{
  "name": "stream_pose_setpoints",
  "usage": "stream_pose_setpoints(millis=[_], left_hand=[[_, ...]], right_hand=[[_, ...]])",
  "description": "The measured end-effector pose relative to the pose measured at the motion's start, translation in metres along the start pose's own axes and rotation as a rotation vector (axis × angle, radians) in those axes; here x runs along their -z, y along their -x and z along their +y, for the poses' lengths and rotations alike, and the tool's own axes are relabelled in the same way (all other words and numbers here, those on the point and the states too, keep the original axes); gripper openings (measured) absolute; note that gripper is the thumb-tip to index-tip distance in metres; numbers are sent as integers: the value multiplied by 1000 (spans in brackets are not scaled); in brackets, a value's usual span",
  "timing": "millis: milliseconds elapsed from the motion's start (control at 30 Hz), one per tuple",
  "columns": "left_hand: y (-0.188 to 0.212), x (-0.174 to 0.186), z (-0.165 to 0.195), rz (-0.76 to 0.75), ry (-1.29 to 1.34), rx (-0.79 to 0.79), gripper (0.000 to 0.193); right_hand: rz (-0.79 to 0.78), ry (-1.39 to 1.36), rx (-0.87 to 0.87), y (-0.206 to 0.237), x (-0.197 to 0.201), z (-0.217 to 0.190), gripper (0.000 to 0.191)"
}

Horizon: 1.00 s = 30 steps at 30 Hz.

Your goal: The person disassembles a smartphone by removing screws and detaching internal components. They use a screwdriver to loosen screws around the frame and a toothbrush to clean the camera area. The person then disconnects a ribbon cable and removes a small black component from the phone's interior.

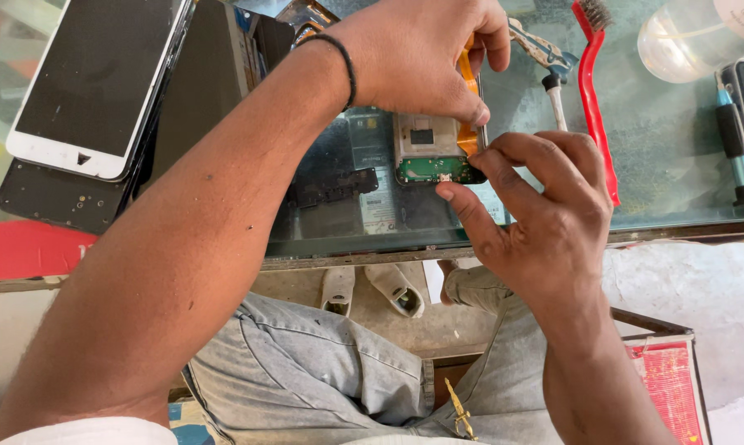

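A: Nearest, at about 3 o'clock, the right hand (545, 218) has its thumb and forefinger curled nearly closed at the lower edge of the opened phone (434, 148). If they pinch something, I cannot tell.

B: And further?

A: The left hand (421, 53), at 12 o'clock, closes around the phone's top and holds it on the glass table (668, 140). The back cover is already off; the green board (436, 170) and orange ribbon (468, 136) are exposed, not reassembled. At 1 o'clock lies a red brush (590, 99); at 10 o'clock, a white phone (100, 78).
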<state>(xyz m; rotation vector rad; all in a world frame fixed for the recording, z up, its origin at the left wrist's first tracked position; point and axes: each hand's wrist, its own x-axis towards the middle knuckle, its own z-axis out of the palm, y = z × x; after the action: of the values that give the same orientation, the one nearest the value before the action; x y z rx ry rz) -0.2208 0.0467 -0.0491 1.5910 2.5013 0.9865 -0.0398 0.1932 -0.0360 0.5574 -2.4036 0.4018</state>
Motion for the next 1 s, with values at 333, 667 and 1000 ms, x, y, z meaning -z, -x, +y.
stream_pose_setpoints(millis=[333, 667, 1000], left_hand=[[0, 5, 4, -59, 61, 55, 57], [3, 5, 7, -67, -23, -11, 67], [5, -1, 4, -71, -7, -33, 68]], right_hand=[[-22, 3, 43, 5, -1, 4, 28], [83, -97, -130, 16, -10, 7, 38], [57, -92, -91, 16, -10, 9, 35]])
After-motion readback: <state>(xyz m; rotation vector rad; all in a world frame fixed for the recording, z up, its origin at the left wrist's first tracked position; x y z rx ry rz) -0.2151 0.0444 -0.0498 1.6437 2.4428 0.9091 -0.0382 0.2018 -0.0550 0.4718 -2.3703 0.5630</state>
